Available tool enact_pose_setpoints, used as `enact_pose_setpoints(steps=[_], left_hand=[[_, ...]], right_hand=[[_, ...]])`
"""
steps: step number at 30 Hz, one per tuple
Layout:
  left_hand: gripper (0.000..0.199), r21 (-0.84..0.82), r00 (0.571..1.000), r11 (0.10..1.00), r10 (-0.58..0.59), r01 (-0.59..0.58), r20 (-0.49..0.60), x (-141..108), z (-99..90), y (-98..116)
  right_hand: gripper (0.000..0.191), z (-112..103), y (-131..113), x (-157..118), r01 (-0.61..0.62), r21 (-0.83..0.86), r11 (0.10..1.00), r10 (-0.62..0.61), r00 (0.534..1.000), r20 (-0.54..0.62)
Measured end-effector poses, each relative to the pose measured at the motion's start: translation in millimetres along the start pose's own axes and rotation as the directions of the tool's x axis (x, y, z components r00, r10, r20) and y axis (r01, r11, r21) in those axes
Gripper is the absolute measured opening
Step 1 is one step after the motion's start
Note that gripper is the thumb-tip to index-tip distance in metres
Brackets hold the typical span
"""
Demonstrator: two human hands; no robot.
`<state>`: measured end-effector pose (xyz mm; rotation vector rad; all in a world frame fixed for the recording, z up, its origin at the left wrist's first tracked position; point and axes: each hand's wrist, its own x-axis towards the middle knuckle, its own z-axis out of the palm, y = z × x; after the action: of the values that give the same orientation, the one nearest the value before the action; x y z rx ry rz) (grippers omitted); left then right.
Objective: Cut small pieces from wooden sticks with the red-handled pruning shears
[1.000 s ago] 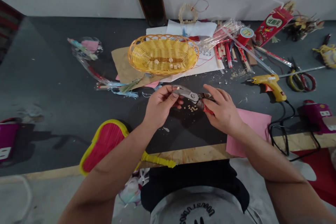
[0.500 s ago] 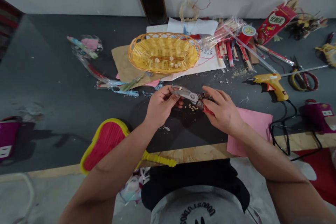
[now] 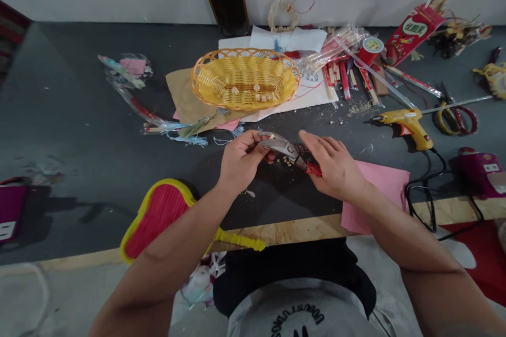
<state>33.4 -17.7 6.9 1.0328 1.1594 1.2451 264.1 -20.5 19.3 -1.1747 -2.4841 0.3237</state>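
Observation:
My right hand (image 3: 336,164) is wrapped round the red-handled pruning shears (image 3: 291,150), its upper fingers lifted along the far handle. The curved blades point left and stand apart, with a small pale piece, wood by its look (image 3: 272,137), between them. My left hand (image 3: 242,157) is closed in a pinch at that piece, beside the blade tips; its fingers hide most of what they hold. Several little cut bits (image 3: 285,161) lie on the dark table (image 3: 276,197) just under the shears. Beyond the hands is a yellow woven basket (image 3: 245,76) with several small pale pieces in it.
A yellow-rimmed red fan-shaped piece (image 3: 158,216) lies by my left forearm, pink paper (image 3: 375,189) under my right. To the right are a yellow glue gun (image 3: 409,125) with a black cord, scissors (image 3: 454,116), a thread spool (image 3: 369,51) and wrapped chopsticks (image 3: 336,50).
The shears have tilted slightly and their blades look wider apart around the pale piece. My right hand has shifted a little to the left; my left hand has hardly moved.

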Motion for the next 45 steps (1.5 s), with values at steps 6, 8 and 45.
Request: enact_pose_setpoints(steps=[6, 8, 45], left_hand=[[0.018, 0.107, 0.999, 0.994, 0.024, -0.02, -0.035, -4, 4.0, 9], [0.014, 0.135, 0.999, 0.99, 0.038, -0.033, -0.035, -5, 4.6, 13], [0.012, 0.037, 0.999, 0.999, -0.036, 0.036, 0.004, -6, 3.6, 8]], right_hand=[[0.068, -6, -6, 1, 0.013, -0.073, 0.997, -0.007, 0.997, 0.076], [0.069, -6, -6, 1, 0.013, -0.075, 0.997, -0.006, 0.996, 0.089], [0.07, -8, -9, 1, -0.04, -0.03, 0.999, 0.044, 0.987, 0.155]])
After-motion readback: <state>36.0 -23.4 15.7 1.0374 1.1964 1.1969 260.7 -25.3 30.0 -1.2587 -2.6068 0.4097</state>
